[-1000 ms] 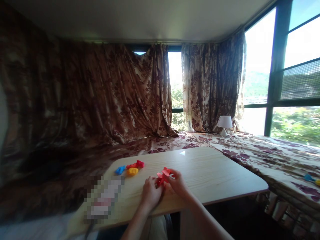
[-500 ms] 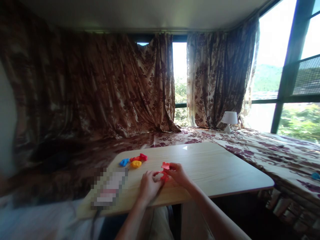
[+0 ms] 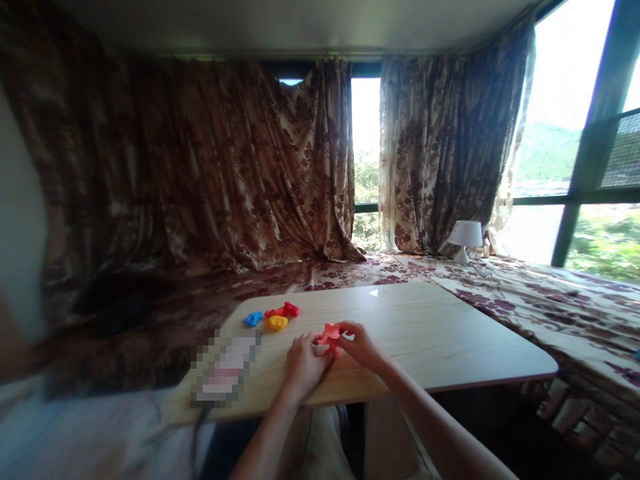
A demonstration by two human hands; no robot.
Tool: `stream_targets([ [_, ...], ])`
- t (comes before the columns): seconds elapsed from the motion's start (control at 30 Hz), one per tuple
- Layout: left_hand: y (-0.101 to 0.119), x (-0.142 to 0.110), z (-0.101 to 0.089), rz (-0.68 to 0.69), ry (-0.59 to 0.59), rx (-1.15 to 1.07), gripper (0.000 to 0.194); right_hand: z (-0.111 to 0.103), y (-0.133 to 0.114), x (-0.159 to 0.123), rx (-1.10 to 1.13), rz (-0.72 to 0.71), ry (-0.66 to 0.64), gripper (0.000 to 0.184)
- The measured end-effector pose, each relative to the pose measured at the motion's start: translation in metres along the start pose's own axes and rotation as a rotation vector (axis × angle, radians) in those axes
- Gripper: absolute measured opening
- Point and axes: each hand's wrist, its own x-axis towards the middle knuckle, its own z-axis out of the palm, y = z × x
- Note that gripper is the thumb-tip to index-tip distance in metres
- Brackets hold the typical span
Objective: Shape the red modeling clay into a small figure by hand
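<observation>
Two bare hands meet over a pale wood-grain table with rounded corners, both gripping one coral-red piece with flat, irregular flaps; its material, and whether it is a single part or several, cannot be told. The left hand, fingers curled, pinches the lower portion, with the piece at its 2 o'clock and touching the fingertips. The right hand has its fingers closed on the opposite side, the piece at its 9 o'clock.

At 10 o'clock from the piece, apart from both hands, lies a cluster of crumpled, soft-looking lumps: one blue lump at the left, one yellow lump nearest the person, and red material along the far side, either one lump or two touching. At the left hand's 9 o'clock rests one oblong object masked by large pixels, one dark cable leaving its near end toward 6 o'clock. One small white triangle shows near the table's far edge, at 2 o'clock from the piece.

Farther along 2 o'clock, one white table lamp with a tapered shade stands on purple-flowered cream cloth. Brown-and-cream floral curtains hang across 10 to 1 o'clock. Beige trousers show at 6 o'clock.
</observation>
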Motion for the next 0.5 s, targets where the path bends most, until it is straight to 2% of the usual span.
stream_targets([
  [0.27,0.003,0.001,-0.003,-0.017,-0.050,0.158,0.025,-0.006,0.001,0.001,-0.038,-0.046,-0.029,0.015],
  [0.43,-0.005,-0.003,-0.012,0.001,-0.098,0.117,0.030,-0.008,-0.008,0.001,-0.064,-0.079,-0.071,0.015],
  [0.5,-0.009,-0.007,-0.017,-0.019,-0.064,0.107,0.027,-0.008,-0.008,0.001,-0.061,-0.084,-0.078,0.014],
])
